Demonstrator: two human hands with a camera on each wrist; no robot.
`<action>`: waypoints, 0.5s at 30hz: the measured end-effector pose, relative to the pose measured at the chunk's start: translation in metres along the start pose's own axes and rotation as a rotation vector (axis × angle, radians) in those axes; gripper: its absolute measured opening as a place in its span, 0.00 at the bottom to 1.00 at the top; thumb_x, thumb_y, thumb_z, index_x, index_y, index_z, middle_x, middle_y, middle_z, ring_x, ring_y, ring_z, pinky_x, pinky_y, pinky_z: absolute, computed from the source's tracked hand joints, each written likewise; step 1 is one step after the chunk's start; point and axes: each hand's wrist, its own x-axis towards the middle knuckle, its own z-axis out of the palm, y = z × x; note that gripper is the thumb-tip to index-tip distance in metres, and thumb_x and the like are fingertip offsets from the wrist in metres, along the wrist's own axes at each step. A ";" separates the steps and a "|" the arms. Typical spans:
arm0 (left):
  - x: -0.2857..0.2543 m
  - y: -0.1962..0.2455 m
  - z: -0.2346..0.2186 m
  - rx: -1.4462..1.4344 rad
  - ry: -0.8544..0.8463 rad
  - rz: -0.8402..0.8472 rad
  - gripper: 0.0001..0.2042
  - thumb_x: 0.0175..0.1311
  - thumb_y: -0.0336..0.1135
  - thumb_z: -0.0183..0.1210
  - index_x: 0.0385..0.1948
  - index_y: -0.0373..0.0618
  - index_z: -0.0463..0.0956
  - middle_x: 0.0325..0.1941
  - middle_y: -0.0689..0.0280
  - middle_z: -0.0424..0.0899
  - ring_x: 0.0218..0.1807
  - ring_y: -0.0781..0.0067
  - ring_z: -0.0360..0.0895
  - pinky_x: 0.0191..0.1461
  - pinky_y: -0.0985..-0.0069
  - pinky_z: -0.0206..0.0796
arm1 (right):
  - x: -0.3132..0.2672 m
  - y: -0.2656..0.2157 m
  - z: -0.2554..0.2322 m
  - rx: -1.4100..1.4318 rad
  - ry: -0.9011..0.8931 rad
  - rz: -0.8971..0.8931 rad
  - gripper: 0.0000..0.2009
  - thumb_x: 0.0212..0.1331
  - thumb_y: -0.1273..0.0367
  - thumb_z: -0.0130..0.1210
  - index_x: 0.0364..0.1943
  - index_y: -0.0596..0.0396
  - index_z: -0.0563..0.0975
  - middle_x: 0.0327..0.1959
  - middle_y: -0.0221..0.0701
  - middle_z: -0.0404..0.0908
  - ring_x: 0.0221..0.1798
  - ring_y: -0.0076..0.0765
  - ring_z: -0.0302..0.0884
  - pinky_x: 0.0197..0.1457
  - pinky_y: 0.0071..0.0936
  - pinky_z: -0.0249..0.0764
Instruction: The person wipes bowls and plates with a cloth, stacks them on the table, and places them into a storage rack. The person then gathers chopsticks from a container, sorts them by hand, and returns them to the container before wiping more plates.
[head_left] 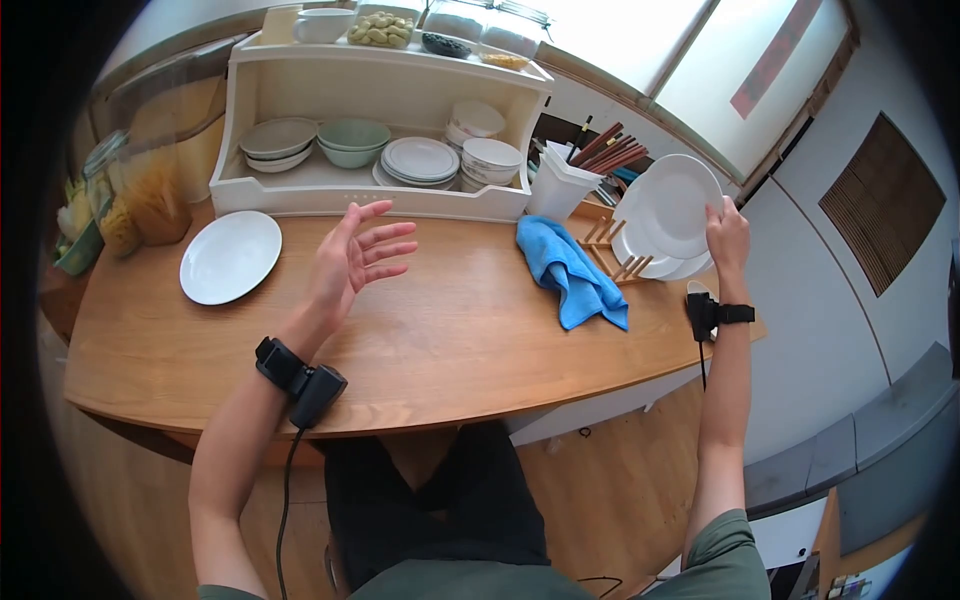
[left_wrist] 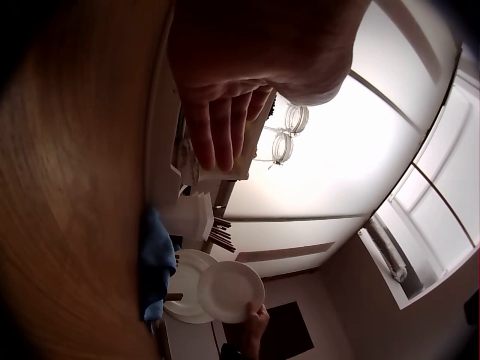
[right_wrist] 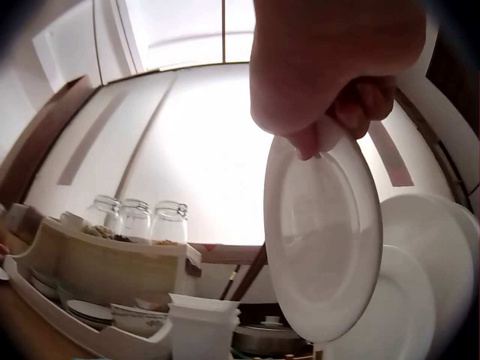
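Note:
High at the right end of the table, my right hand (head_left: 728, 238) pinches a white plate (head_left: 675, 205) by its rim, thumb and curled fingers at the edge. The right wrist view has this plate (right_wrist: 322, 240) hanging on edge, with larger white plates (right_wrist: 439, 247) standing behind it. These stand in a wooden dish rack (head_left: 632, 267) with upright pegs, partly hidden by the held plate in the head view. My left hand (head_left: 355, 258) hovers over the table's left half, fingers extended and spread, holding nothing. Left of it, a white plate (head_left: 230, 258) lies flat on the table.
A crumpled blue cloth (head_left: 568, 272) lies left of the rack. Behind it stands a white container (head_left: 560, 185) near several chopsticks (head_left: 615, 150). A white shelf (head_left: 365, 203) holds bowls and plates, with glass jars (head_left: 385, 25) on top. Food containers (head_left: 150, 205) stand at the left.

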 end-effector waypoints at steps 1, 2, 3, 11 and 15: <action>0.000 0.000 0.000 0.008 0.003 0.000 0.27 0.72 0.56 0.31 0.62 0.45 0.59 0.56 0.52 0.74 0.54 0.64 0.76 0.53 0.69 0.71 | 0.001 0.003 0.000 -0.046 -0.040 0.044 0.15 0.60 0.60 0.50 0.42 0.58 0.75 0.33 0.51 0.80 0.40 0.58 0.78 0.42 0.50 0.72; 0.000 0.001 0.000 0.016 0.008 0.001 0.27 0.72 0.55 0.31 0.61 0.45 0.59 0.56 0.52 0.74 0.53 0.65 0.77 0.51 0.70 0.72 | 0.003 0.006 0.000 -0.091 -0.079 0.086 0.15 0.60 0.60 0.50 0.43 0.57 0.75 0.34 0.51 0.80 0.41 0.58 0.78 0.43 0.50 0.72; 0.000 0.001 0.000 0.018 0.005 0.004 0.27 0.72 0.55 0.31 0.61 0.45 0.59 0.56 0.52 0.74 0.53 0.65 0.77 0.51 0.70 0.72 | 0.004 0.012 0.006 -0.091 -0.075 0.088 0.15 0.60 0.60 0.50 0.43 0.57 0.75 0.34 0.51 0.80 0.41 0.58 0.78 0.43 0.50 0.72; 0.001 0.001 -0.004 0.028 0.040 0.018 0.27 0.72 0.55 0.32 0.60 0.42 0.59 0.52 0.51 0.77 0.48 0.64 0.79 0.47 0.71 0.74 | 0.006 0.015 0.044 -0.128 -0.244 0.065 0.15 0.58 0.61 0.52 0.45 0.55 0.76 0.37 0.51 0.80 0.44 0.59 0.78 0.47 0.49 0.73; 0.003 0.000 -0.006 0.022 0.043 0.014 0.27 0.72 0.55 0.32 0.60 0.41 0.60 0.50 0.51 0.77 0.46 0.64 0.79 0.46 0.71 0.74 | 0.006 0.017 0.063 -0.152 -0.337 0.076 0.16 0.57 0.59 0.52 0.44 0.56 0.76 0.39 0.51 0.80 0.45 0.58 0.77 0.48 0.49 0.72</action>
